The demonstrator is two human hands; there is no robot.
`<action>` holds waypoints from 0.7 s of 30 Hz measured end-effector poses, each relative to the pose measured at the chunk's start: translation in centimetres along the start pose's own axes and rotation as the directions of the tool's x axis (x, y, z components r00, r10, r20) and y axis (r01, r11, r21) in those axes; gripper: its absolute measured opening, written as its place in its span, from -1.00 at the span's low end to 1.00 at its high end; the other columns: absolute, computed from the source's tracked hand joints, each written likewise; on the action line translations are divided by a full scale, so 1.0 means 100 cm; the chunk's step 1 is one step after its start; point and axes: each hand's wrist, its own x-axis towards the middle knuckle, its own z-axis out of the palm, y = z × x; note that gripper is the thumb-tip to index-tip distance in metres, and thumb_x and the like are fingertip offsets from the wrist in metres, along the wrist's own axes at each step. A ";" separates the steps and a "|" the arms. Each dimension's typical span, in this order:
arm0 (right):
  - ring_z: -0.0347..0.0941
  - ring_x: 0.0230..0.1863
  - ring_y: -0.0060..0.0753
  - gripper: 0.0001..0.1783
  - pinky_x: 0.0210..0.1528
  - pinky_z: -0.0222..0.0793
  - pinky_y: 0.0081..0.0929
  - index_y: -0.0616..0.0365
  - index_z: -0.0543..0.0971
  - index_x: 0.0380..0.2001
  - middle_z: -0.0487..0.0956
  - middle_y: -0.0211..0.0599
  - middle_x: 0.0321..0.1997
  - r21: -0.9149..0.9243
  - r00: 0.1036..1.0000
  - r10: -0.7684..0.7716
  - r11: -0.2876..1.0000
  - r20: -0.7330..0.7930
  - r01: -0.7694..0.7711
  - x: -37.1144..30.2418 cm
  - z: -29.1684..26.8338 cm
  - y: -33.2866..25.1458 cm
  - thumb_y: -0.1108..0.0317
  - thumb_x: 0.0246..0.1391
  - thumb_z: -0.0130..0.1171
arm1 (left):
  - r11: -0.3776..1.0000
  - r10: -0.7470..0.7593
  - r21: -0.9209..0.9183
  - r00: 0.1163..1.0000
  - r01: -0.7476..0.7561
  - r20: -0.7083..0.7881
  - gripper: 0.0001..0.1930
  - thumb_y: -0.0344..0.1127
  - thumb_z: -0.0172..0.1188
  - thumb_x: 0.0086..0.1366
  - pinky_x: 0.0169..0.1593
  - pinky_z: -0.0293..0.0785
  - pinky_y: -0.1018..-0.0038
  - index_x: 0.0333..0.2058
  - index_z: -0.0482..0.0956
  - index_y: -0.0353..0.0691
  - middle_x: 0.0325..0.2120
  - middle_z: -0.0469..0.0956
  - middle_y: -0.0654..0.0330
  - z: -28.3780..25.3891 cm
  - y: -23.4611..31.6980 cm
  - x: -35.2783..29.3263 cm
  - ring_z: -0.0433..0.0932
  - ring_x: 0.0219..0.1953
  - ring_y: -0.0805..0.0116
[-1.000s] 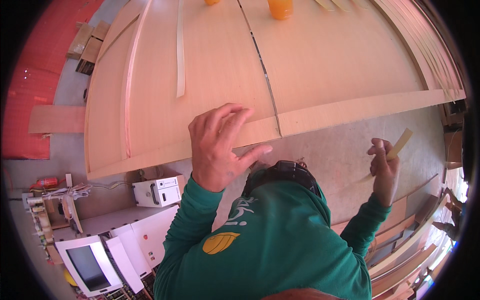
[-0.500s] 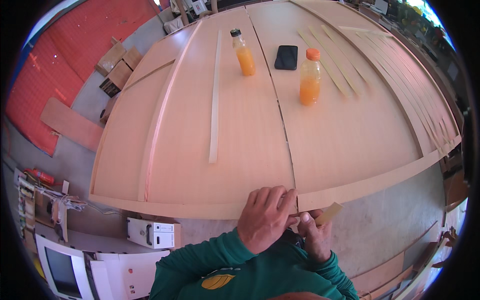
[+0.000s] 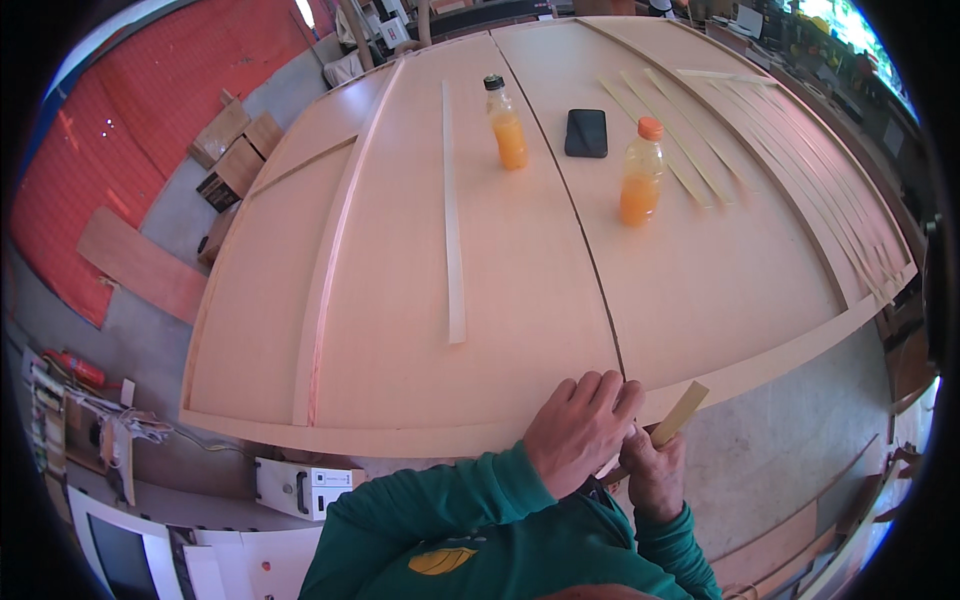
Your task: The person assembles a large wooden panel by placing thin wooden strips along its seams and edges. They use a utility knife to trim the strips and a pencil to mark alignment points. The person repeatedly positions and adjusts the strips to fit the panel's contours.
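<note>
Both hands meet at the near edge of a large pale wooden board table (image 3: 400, 300). My right hand (image 3: 652, 472) is closed around a short thin wooden strip (image 3: 682, 411) that sticks up to the right. My left hand (image 3: 578, 430) lies over the right one, its fingers curled at the strip's lower end and against the table edge. Green sleeves cover both forearms.
On the table lie a long thin wood strip (image 3: 452, 220), two bottles of orange drink (image 3: 507, 125) (image 3: 641, 174), a black phone (image 3: 586, 132) and several thin strips (image 3: 700, 130) to the right. A white machine (image 3: 305, 487) stands on the floor below; boards lean at left.
My hands were apart a second ago, the left flat on the table edge, the right out to the side with the strip. They have come together, and the view has tilted up over the table.
</note>
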 end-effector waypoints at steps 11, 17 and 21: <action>0.48 -0.44 -0.63 -0.63 -0.38 0.34 -0.56 0.33 0.74 -0.27 0.68 -0.45 -0.41 -0.020 1.000 -0.003 1.000 -0.027 0.003 0.003 0.001 0.002 0.16 0.22 0.52 | 0.995 0.066 -0.067 0.997 -0.068 -0.033 -0.65 -0.27 0.33 0.28 -0.12 0.56 0.35 0.01 0.55 -0.18 -0.20 0.42 0.18 0.000 -0.010 0.003 0.54 -0.15 0.27; 0.54 -0.41 -0.60 -0.61 -0.35 0.43 -0.54 0.35 0.76 -0.26 0.71 -0.40 -0.41 0.089 0.995 -0.040 0.995 -0.092 0.048 0.001 0.020 -0.010 0.14 0.20 0.53 | 0.997 0.054 -0.053 0.999 -0.053 0.006 -0.64 -0.27 0.32 0.30 -0.12 0.55 0.36 0.04 0.55 -0.19 -0.19 0.42 0.17 0.002 -0.011 0.002 0.52 -0.15 0.25; 0.57 -0.39 -0.56 -0.54 -0.34 0.44 -0.52 0.37 0.74 -0.15 0.73 -0.37 -0.35 -0.024 1.000 0.004 1.000 0.011 -0.003 0.004 0.003 -0.006 0.12 0.19 0.54 | 0.996 0.047 -0.071 0.998 -0.044 0.038 -0.61 -0.27 0.32 0.30 -0.11 0.55 0.34 0.08 0.55 -0.20 -0.18 0.42 0.15 -0.001 -0.011 0.001 0.52 -0.14 0.23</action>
